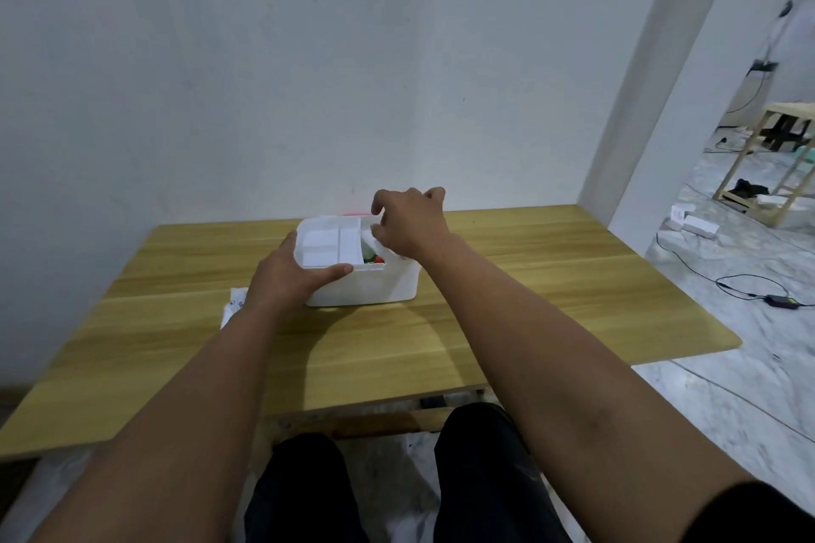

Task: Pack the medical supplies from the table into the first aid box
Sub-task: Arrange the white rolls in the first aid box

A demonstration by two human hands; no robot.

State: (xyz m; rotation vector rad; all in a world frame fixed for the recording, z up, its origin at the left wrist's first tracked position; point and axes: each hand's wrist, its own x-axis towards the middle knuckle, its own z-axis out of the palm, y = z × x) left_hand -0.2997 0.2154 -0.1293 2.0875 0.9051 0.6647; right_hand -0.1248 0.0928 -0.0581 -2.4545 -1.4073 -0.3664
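Observation:
A white first aid box [375, 287] stands on the wooden table [529, 291] near the wall. A white compartment tray [328, 240] sits in its left part. Beside the tray, green and red items [372, 256] show inside the box. My left hand [286, 278] holds the box's front left corner, thumb along the tray's near rim. My right hand [408, 223] hovers over the box's right side with curled fingers; whether it holds anything I cannot tell. A white printed packet [233, 306] lies on the table, partly hidden under my left wrist.
The wall runs close behind the box. To the right, the floor holds cables and a power adapter [780, 301], small white boxes [692, 223] and a wooden shelf frame [758, 163]. My legs are under the table's near edge.

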